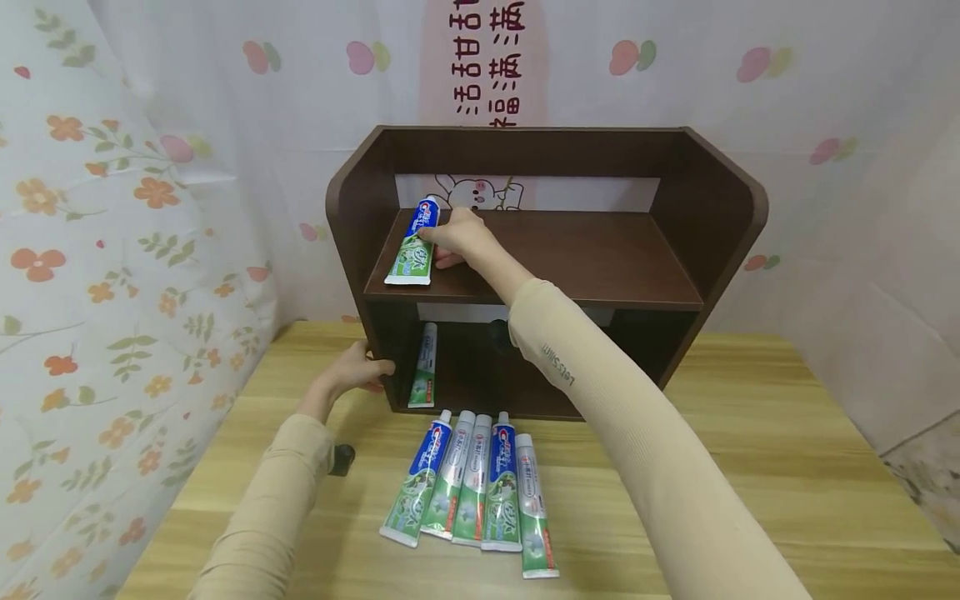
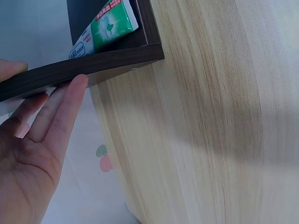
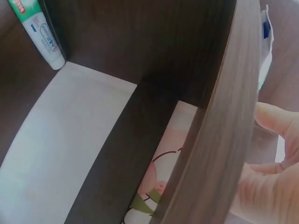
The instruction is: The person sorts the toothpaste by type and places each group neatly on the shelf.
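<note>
My right hand [image 1: 463, 237] is at the left end of the upper shelf, pinching a blue and green toothpaste tube [image 1: 414, 250]. The tube leans cap-up toward the back. In the right wrist view, the shelf board partly hides that hand [image 3: 275, 172] and the tube [image 3: 266, 51]. My left hand [image 1: 351, 368] holds the left side panel of the dark brown shelf unit [image 1: 536, 298]. The left wrist view shows its thumb and fingers [image 2: 65, 107] on opposite faces of the panel [image 2: 112, 58]. Inside the lower compartment, a white and green toothpaste tube [image 1: 425, 367] lies along the left wall.
Several toothpaste tubes [image 1: 471, 479], blue-green and white-green, lie fanned out on the wooden table [image 1: 750, 467] before the unit, caps toward it. Printed cloth [image 1: 135, 208] hangs behind and on the left. The upper shelf board [image 1: 570, 250] shows bare to the right of my hand.
</note>
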### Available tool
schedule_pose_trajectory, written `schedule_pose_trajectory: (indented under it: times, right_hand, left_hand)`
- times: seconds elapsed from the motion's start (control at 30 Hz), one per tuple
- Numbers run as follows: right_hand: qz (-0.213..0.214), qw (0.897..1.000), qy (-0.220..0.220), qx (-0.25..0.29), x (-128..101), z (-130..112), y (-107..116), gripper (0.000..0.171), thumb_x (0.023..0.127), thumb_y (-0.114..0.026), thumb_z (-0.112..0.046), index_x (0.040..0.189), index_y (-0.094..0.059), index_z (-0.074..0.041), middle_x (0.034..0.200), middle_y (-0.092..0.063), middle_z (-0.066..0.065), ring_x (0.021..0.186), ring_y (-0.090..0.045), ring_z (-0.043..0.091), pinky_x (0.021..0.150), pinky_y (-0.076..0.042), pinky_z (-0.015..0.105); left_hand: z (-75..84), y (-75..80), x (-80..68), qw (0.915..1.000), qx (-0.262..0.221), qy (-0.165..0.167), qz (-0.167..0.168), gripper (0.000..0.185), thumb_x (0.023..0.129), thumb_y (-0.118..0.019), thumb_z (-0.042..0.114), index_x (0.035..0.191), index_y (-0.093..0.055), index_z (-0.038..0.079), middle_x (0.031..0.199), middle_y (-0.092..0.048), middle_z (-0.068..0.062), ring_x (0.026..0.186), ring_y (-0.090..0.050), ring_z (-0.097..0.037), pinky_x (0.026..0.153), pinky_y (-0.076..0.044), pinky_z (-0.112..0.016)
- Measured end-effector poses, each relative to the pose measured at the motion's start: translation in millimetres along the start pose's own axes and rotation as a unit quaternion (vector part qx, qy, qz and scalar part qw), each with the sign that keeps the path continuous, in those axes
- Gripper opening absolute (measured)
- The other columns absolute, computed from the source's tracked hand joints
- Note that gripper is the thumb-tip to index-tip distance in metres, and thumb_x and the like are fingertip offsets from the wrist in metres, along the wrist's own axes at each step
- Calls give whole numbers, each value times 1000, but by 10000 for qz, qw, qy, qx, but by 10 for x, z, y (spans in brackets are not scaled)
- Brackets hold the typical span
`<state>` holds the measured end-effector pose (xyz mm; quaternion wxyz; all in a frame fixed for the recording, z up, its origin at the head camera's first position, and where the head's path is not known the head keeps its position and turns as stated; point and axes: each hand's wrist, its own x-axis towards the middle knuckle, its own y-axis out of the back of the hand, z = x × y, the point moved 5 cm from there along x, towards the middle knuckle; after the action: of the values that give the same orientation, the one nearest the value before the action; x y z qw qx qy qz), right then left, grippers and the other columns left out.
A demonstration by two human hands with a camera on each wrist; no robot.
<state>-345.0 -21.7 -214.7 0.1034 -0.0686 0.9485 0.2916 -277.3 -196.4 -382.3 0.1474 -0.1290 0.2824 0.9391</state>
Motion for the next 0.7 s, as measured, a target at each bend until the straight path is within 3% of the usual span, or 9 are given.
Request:
schedule_pose_trajectory:
  times: [0.27,0.57,0.7]
  right_hand:
    - [-511,9987,52,61,-183,92,110,66,88,-57,-30,138,-26,-1,108,-60,14,63,-58,10,60,-56,20]
    - [-838,9956,406,-27,-417,175,216,46,89,-56,-28,121,-50,4,99,-63,14,63,-60,9,62,-57,22]
    - [-892,9942,580,-153,-540,218,245,45,89,-57,-29,120,-53,3,96,-63,12,63,-58,8,61,-57,21]
  left_hand:
    - [12,-13,-12,9999,-72,-77,-6,60,84,-51,17,130,-27,-15,121,-47,-33,90,-63,-26,80,-56,-37]
    - [16,-30,-18,9999,-111,-91,-47,62,85,-50,16,131,-25,-16,122,-45,-34,89,-63,-26,80,-56,-37]
    - [2,-16,-8,9998,-110,-132,-63,60,85,-50,16,131,-26,-15,123,-45,-33,92,-62,-28,82,-55,-39]
